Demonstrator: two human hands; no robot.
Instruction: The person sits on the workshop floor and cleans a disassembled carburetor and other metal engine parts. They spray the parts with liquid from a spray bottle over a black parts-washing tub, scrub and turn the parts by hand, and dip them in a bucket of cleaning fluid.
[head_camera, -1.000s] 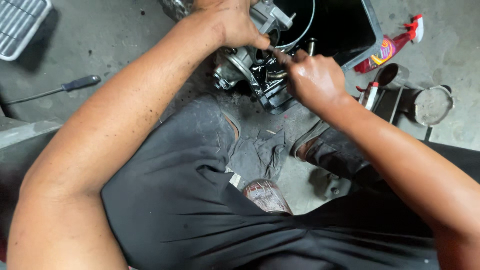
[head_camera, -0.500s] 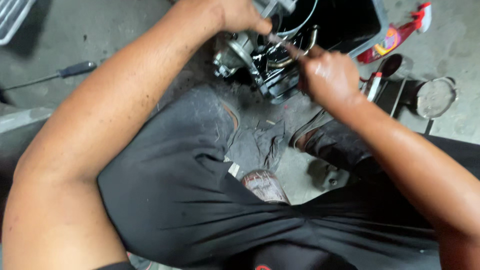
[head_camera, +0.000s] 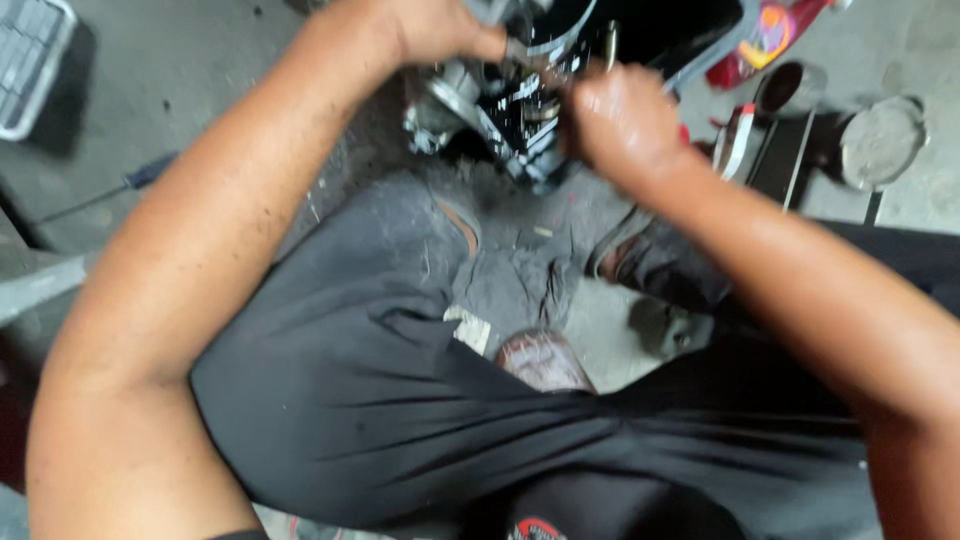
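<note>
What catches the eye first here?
Two bare forearms reach to the top centre, where the left hand and right hand work on a greasy metal engine part. Dark trousers fill the lower middle, and a round metal tin sits on the concrete floor at right.

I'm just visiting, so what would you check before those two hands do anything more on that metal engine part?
1. Left hand on the engine part: ok, it grips the top.
2. Right hand on the part: ok, closed against it.
3. What the right hand holds: cannot tell, blurred.
4. Part steady on the floor: cannot tell.
5. Screwdriver within reach: ok, it lies on the floor by the left arm.
6. Round tin apart from the hands: ok.
</note>
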